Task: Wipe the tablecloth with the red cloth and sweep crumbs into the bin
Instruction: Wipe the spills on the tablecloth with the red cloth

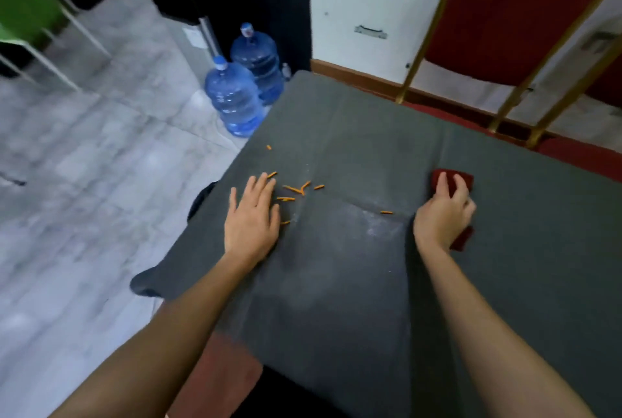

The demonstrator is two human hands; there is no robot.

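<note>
I log: left hand [250,215], grip spread flat on grey tablecloth [353,283]; orange crumbs [296,188] at its one o'clock; right hand [444,212], grip curled round red cloth [466,178], three o'clock.

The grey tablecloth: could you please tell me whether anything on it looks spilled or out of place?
Yes. Orange stick-shaped crumbs lie scattered on the tablecloth by the left hand, with one stray piece nearer the right hand, which holds the red cloth. A whitish dusty smear marks the middle.
</note>
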